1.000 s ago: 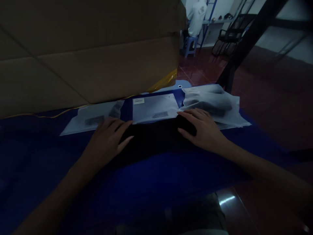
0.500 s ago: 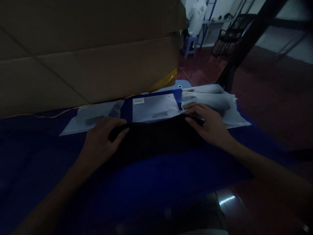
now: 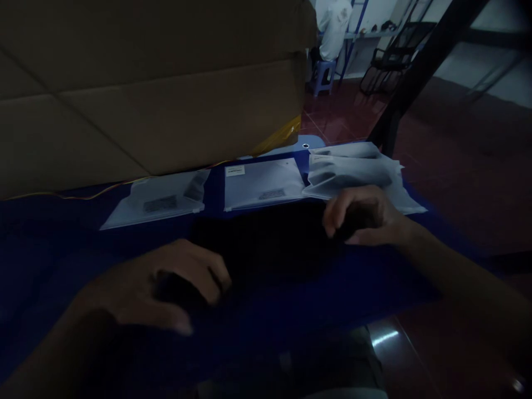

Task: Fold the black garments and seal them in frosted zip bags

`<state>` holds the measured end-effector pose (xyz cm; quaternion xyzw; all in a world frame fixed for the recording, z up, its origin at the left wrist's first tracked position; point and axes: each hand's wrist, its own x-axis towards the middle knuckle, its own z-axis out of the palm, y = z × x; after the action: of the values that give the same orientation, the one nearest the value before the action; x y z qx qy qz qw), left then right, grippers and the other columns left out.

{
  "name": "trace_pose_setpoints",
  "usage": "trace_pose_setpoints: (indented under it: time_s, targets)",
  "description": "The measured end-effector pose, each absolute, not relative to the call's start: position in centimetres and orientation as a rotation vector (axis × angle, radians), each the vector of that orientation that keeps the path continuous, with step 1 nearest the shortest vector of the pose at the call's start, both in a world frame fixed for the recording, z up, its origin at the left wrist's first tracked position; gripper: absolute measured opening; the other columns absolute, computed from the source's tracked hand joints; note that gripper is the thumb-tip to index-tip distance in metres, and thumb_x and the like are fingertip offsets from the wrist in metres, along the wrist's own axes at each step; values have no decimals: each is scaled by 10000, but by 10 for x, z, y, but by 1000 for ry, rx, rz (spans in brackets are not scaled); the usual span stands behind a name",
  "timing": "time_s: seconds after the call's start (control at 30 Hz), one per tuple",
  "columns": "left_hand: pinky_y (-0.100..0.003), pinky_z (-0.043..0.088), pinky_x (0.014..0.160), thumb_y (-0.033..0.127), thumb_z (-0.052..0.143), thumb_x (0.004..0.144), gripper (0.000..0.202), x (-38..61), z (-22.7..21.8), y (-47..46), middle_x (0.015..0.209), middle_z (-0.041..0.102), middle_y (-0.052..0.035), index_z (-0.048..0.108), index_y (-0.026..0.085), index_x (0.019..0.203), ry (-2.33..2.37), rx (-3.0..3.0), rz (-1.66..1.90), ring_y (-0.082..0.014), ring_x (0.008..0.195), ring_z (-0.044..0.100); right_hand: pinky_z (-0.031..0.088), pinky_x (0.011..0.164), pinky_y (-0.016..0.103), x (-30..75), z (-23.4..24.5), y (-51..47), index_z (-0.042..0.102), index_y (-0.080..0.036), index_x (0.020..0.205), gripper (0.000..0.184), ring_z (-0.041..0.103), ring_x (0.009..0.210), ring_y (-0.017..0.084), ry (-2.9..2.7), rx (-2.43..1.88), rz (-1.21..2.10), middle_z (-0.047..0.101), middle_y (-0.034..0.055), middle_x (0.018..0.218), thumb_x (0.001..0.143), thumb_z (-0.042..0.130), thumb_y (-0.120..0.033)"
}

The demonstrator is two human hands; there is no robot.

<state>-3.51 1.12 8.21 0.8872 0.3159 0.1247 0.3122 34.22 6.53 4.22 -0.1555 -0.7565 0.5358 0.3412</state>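
A black piece of fabric point(image 3: 266, 238) lies on the blue table surface point(image 3: 282, 305); its outline is hard to make out in the dim light. At its lower left corner, my left hand point(image 3: 174, 282) is open, the thumb apart from the bent fingers. My right hand point(image 3: 361, 216) curves over the right end of the fabric, fingertips touching it and a gap between thumb and fingers. Just behind the fabric lie a left plastic zip bag point(image 3: 162, 197), a middle zip bag with a white label point(image 3: 261, 180), and several stacked bags point(image 3: 357, 174) at the right.
A large cardboard box point(image 3: 166, 111) stands along the back left, with yellow tape point(image 3: 278, 138) at its lower corner. A dark metal post point(image 3: 424, 72) slants up at the right. Farther back, a person point(image 3: 334, 27) sits on a blue stool point(image 3: 323, 76) near a black chair point(image 3: 393, 58).
Both hands have let go of the fabric's far edge. My left hand has come down toward me and opened; my right hand has shifted slightly right and nearer. The fabric now lies flatter.
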Motion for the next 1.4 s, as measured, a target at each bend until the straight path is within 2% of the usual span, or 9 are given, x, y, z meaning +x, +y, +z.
trace_pose_setpoints:
  time_s: [0.07,0.17,0.37,0.6,0.73,0.87,1.0,1.13,1.4]
  targets:
    - [-359,648,846,742,522,971,423,-34,91,11,1061,816,-13,803,439,1064,619,2007,173,-224,956,785,636,725,324,345,46,67,694,-225,983,195,752,823,177,-2038,-268,1569,768,12,898,836,821,-209]
    - [-356,657,793,721,527,981,475,-34,91,13,1230,779,-38,690,450,1336,572,1707,127,-247,991,783,650,767,338,348,54,68,730,-206,1091,286,782,880,215,-2190,-148,1862,792,55,983,828,842,-226]
    - [-313,659,737,465,568,1043,403,-27,60,21,1270,744,-86,628,349,1424,843,1703,115,-218,911,791,651,878,394,343,54,66,640,-201,1368,412,784,1031,250,-2222,-228,2315,751,126,1245,1006,664,-394]
    - [-319,623,730,521,576,1013,408,-13,28,21,1209,711,-68,672,289,1335,1321,2298,352,-207,910,723,637,671,285,328,27,65,686,-193,1203,292,748,784,152,-2197,-932,1598,750,62,1081,973,686,-373]
    - [-505,582,969,525,579,1006,551,-4,21,12,1365,605,-142,561,256,1486,1226,2614,384,-316,1199,620,624,877,395,323,20,60,722,-249,1195,295,713,1014,211,-2495,-906,921,720,60,1200,901,738,-265]
    - [-714,454,1061,630,666,927,835,5,19,1,1572,390,-179,314,376,1641,1116,2734,301,-450,1420,408,489,1107,574,318,15,53,703,-243,1286,439,560,1314,323,-2632,-706,468,647,97,1393,876,785,-381]
    - [-897,171,1100,804,613,869,977,8,15,-3,1748,65,-179,209,408,1666,984,2793,155,-574,1553,106,281,1217,708,316,9,46,466,-236,1574,808,240,1575,423,-2758,-780,390,345,165,1687,906,708,-620]
    - [-919,121,1085,847,584,852,1045,5,13,-2,1762,-49,-176,116,405,1677,952,2711,21,-583,1570,-7,167,1255,710,316,3,45,238,-287,1672,845,54,1623,400,-2848,-813,453,109,144,1763,987,583,-643]
    - [-908,65,1105,840,596,853,1046,0,14,3,1763,-96,-139,89,428,1669,1007,2694,-37,-574,1571,-43,191,1278,655,316,-1,52,275,-293,1661,763,108,1619,372,-2807,-815,397,151,117,1756,1020,579,-573]
